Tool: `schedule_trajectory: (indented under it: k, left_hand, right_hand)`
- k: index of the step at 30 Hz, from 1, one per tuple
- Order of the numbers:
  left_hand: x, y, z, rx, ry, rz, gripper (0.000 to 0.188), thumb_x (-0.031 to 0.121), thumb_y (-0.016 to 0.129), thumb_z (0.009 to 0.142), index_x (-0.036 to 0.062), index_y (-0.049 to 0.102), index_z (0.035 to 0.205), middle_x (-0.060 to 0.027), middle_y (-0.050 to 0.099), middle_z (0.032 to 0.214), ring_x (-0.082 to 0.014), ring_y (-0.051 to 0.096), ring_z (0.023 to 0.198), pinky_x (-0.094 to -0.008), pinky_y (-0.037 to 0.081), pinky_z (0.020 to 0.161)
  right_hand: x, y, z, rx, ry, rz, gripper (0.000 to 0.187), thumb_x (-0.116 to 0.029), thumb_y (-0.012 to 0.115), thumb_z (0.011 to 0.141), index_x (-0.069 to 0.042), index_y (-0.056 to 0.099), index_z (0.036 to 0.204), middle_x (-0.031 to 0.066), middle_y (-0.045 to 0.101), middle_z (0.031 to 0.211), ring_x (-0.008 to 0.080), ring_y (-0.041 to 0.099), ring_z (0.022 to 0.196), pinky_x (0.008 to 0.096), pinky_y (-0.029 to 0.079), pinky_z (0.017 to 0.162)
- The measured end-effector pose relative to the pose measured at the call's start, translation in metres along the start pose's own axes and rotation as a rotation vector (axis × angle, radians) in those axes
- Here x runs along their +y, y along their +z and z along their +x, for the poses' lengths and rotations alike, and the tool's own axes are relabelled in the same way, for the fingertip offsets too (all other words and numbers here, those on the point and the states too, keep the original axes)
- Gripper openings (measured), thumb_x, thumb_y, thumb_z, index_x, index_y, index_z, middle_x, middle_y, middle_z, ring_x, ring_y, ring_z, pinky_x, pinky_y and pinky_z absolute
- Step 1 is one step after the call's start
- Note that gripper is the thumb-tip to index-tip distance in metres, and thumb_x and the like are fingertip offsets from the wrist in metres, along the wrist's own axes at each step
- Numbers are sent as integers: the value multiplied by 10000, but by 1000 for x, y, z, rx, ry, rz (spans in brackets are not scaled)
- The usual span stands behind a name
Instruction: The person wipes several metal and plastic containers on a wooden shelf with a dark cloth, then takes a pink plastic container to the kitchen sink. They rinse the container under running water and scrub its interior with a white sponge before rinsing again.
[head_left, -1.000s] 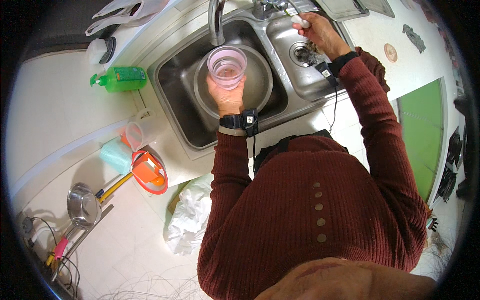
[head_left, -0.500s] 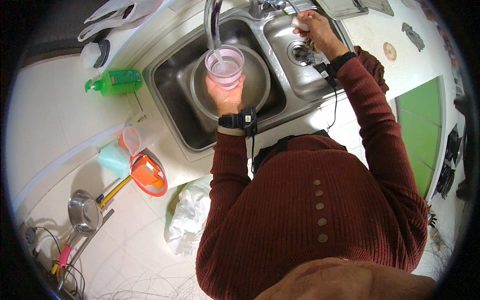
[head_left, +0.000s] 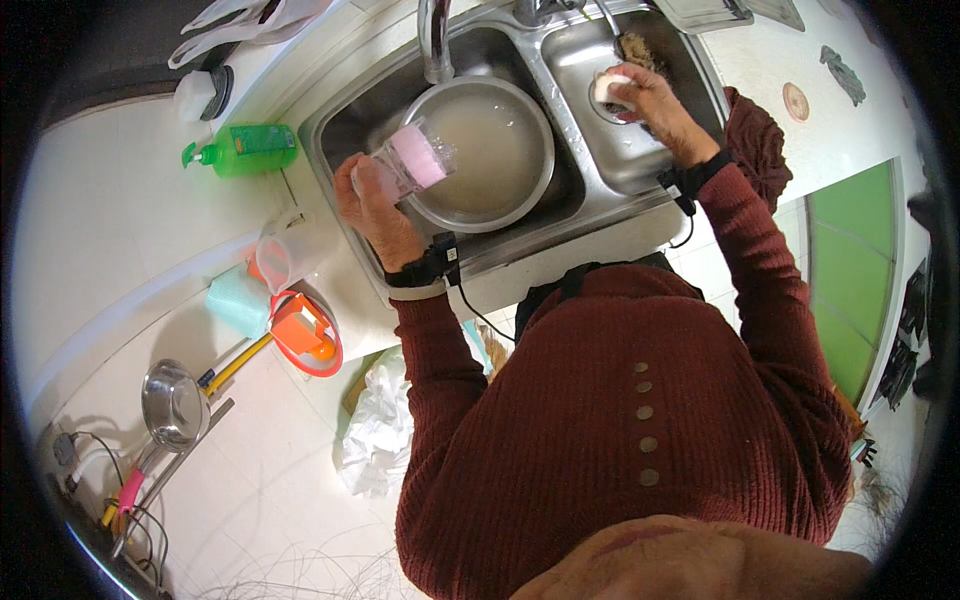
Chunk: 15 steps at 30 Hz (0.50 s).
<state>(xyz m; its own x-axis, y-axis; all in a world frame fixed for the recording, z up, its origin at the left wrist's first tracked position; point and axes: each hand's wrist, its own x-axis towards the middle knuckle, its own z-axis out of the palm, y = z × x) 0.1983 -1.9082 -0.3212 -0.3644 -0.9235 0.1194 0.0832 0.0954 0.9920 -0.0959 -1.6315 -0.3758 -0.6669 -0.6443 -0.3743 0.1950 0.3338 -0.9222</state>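
Note:
My left hand (head_left: 378, 215) is closed round a clear cup with a pink band (head_left: 415, 158), tipped with its mouth to the right. Water splashes from its mouth over a round steel bowl (head_left: 548, 150) in the left basin, which holds cloudy water. The faucet (head_left: 434, 45) reaches over the bowl's far side, and no stream shows from it. Above the right basin's drain, my right hand (head_left: 655, 105) pinches a small whitish piece (head_left: 612, 92); its kind is unclear. Beyond that hand, a brown, rough clump (head_left: 638, 52) lies in the right basin (head_left: 625, 165).
A green pump bottle (head_left: 255, 150) stands left of the sink, with a clear plastic cup (head_left: 285, 258) nearer me. An orange-rimmed basket (head_left: 335, 350) and a steel ladle or pan (head_left: 175, 405) are at lower left. A dark red cloth (head_left: 755, 150) hangs right of the sink.
My left hand has moved left and tipped the cup from under the faucet's stream. The stream no longer shows. My right hand has come nearer with the whitish piece, over the drain.

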Motion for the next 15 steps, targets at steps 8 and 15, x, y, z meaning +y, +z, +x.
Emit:
schedule_trajectory:
  k: [8,15]
  left_hand:
    - [38,12,7,-7,388,399,274,83,736,877,-47,637,1097,-93,602,1033,-190,584,958,-324,495,869]
    - [35,17,-2,50,375,325,283,139,745,893,-36,646,1092,-91,604,1053,-183,587,972,-315,499,859]
  right_hand:
    - [5,27,-23,-48,-72,-214,256,-104,634,974,-8,645,1210,86,678,921,113,577,762,284,499,660]
    - [15,31,-24,18,-768,-613,301,45,672,895,-15,641,1188,98,709,1042,272,720,870,358,565,771]
